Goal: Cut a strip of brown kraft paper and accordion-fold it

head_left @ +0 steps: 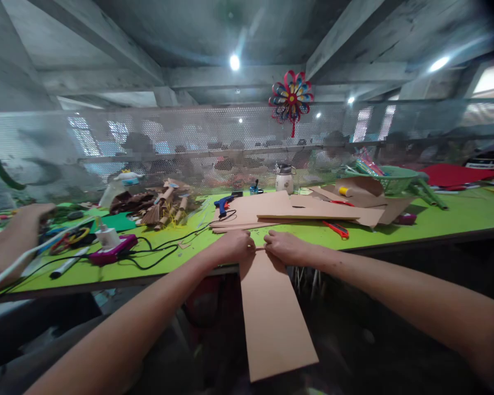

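Note:
A long brown strip of cardboard (274, 312) hangs over the front edge of the green table, its lower end tilted down toward me. My left hand (239, 246) grips the left side of its far end, fingers curled. On the right side of that same end, my right hand (287, 248) pinches the board, close beside the left one. The far edge between my fingers looks folded or bent. Just beyond my hands lie stacked cardboard sheets (251, 208) and a narrow cardboard piece (313, 213). A red utility knife (336, 229) rests right of them.
A blue glue gun (223, 205) lies by the stack, its cord running left to a purple power strip (113, 249). A green basket (395, 178) stands at the back right. At far left, another person's arm (16, 241) rests over the green table (456, 214).

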`<state>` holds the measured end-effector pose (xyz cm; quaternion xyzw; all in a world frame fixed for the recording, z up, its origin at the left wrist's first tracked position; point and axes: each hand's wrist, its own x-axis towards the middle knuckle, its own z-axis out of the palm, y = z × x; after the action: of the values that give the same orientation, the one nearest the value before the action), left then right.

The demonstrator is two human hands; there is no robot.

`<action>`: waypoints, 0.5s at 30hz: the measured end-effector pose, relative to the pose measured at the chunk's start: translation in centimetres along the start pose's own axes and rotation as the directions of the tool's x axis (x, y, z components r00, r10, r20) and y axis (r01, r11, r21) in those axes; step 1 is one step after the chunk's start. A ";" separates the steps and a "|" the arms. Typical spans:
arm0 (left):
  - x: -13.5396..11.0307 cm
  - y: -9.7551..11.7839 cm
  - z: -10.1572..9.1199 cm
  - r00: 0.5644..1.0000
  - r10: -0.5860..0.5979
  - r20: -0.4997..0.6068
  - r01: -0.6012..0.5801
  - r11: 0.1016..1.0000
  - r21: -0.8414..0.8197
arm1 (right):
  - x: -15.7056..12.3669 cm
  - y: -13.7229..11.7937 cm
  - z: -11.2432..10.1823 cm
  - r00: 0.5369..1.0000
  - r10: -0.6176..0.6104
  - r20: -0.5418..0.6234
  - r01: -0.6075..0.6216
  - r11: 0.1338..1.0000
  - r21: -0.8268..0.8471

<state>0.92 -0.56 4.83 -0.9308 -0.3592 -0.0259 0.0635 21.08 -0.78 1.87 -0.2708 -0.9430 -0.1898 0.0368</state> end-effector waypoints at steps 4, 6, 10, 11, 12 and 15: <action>1.3 -0.8 1.7 0.964 -0.258 -0.065 0.241 0.951 -0.192 | -0.2 -0.5 0.6 0.999 0.018 -0.047 -0.019 1.000 -0.018; 1.5 -1.2 2.5 0.944 -0.328 -0.031 0.306 0.907 -0.290 | -0.4 -0.8 0.8 0.998 0.012 -0.061 -0.014 0.999 -0.035; 1.5 -2.5 2.7 0.933 -0.356 0.055 0.348 0.855 -0.385 | -0.8 -1.6 0.8 0.980 0.135 -0.149 -0.136 0.991 0.003; 1.4 -2.8 2.5 0.930 -0.359 0.080 0.361 0.848 -0.387 | -0.9 -1.8 0.8 0.973 0.165 -0.163 -0.163 0.986 0.022; 1.4 -3.1 2.3 0.927 -0.358 0.110 0.372 0.844 -0.386 | -1.0 -2.0 0.8 0.968 0.187 -0.169 -0.183 0.982 0.039; 1.5 -3.8 1.6 0.918 -0.323 0.231 0.393 0.823 -0.411 | -1.2 -2.2 0.8 0.960 0.220 -0.172 -0.209 0.975 0.075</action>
<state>-0.53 3.49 3.75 -0.8348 -0.5156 -0.0490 -0.1867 20.93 -2.80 0.15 -0.3520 -0.9059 -0.1818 0.1495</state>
